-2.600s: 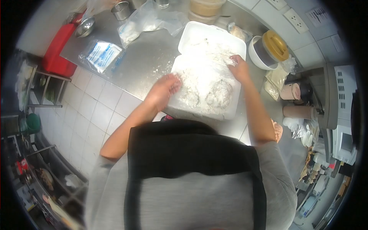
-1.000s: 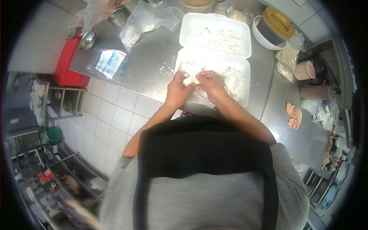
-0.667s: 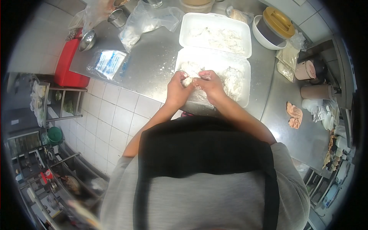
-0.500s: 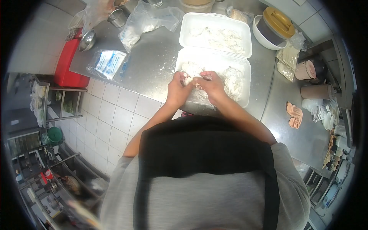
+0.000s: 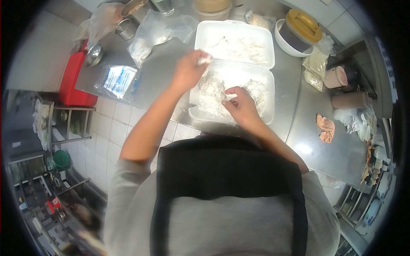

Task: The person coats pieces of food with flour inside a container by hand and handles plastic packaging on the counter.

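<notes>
My left hand is raised by the hinge at the left of a white foam box. Its fingers are closed on a small flour-coated piece, whose kind I cannot make out. My right hand hovers over the near half of the box, thumb and forefinger apart, with nothing seen between them. Beneath it lie white flour and floury lumps. More flour-coated pieces rest in the far half, the opened lid.
To the left on the steel table are a plastic bag of white powder, a blue-printed packet and a metal bowl. At the right stand a white bowl with a yellow-lidded container and a crumpled orange cloth.
My hands have parted from over the near half of the box. The left has moved up and left with a floury piece; the right has opened and stayed above the flour.
</notes>
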Tool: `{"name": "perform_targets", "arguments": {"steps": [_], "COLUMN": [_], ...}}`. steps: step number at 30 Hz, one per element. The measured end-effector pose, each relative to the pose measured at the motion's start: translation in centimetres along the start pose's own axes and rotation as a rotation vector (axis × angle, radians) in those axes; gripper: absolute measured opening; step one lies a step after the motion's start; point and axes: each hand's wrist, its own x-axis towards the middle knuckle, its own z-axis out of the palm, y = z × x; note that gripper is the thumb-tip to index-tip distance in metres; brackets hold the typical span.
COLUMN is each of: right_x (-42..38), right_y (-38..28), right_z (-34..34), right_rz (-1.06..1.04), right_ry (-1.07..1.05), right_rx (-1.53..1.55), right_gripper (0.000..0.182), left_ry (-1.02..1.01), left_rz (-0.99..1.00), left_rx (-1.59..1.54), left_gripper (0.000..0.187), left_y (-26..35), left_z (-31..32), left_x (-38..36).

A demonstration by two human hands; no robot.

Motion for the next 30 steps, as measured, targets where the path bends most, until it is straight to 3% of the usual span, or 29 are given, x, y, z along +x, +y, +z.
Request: {"name": "perform_targets", "arguments": {"steps": [1, 8, 10, 13, 17, 22, 25, 29, 30], "right_x": [-0.2, 0.3, 0.6, 1.5, 2.1, 2.2, 1.0, 1.8, 3.0], "right_y": [-0.1, 0.8, 0.9, 1.3, -0.4, 0.2, 0.2, 0.6, 0.5], "right_z": [-0.2, -0.9, -0.8, 0.2, 1.8, 3.2, 3.4, 1.5, 1.1], "right_rz": [-0.036, -0.103, -0.055, -0.103, -0.091, -0.065, -0.026, -0.005, -0.011], "right_ry": [0.023, 0.123, 0.075, 0.034, -0.011, 0.024, 0.023, -0.019, 0.085], "right_rx": [0.027, 0.048, -0.01, -0.22, -0.58, -0.624, -0.536, -0.253, -0.316], "right_gripper": [0.029, 0.024, 0.028, 0.037, 0.047, 0.052, 0.043, 0.022, 0.02], "left_ry": [0.041, 0.033, 0.081, -0.063, -0.05, -0.023, -0.063, -0.008, 0.041], "left_rz": [0.096, 0.211, 0.205, -0.008, 0.13, 0.198, -0.044, -0.315, -0.369], "left_rx": [0.04, 0.214, 0.193, 0.181, 0.385, 0.341, 0.207, -0.245, -0.325], "left_gripper": [0.02, 0.02, 0.019, 0.019, 0.027, 0.033, 0.038, 0.051, 0.053], "left_y": [-0.6, -3.1, -2.2, -0.2, -0.4, -1.2, 0.6, -0.4, -0.9], "left_z": [0.9, 5.6, 4.4, 1.5, 1.6, 3.3, 3.3, 5.2, 6.2], "left_x": [2.2, 8.6, 7.4, 3.2, -3.9, -6.8, -8.0, -8.6, -9.0]}}
